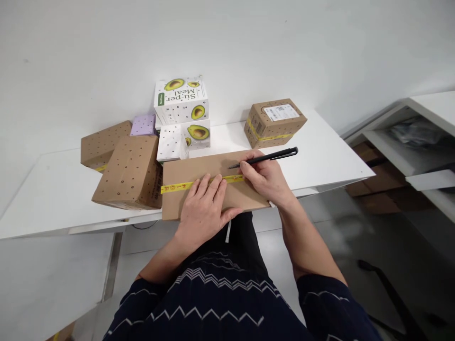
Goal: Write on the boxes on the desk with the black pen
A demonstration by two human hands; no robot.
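A brown cardboard box [199, 165] with yellow printed tape [177, 187] along its top lies at the table's front edge, before my body. Flat on this box, its fingertips on the tape, rests my left hand [204, 208]. My right hand [265, 177] grips a black pen [273, 156] over the box's right part. The pen's tip points left and is close to the cardboard behind the tape. Whether the tip touches cannot be made out.
White avocado-printed boxes [181, 102] stand against the wall, beside a small purple box [143, 125]. Two brown boxes [130, 170] are at the left. Another taped box [275, 123] sits at the back right of the white table [327, 156]. Shelves [391, 142] stand farther right.
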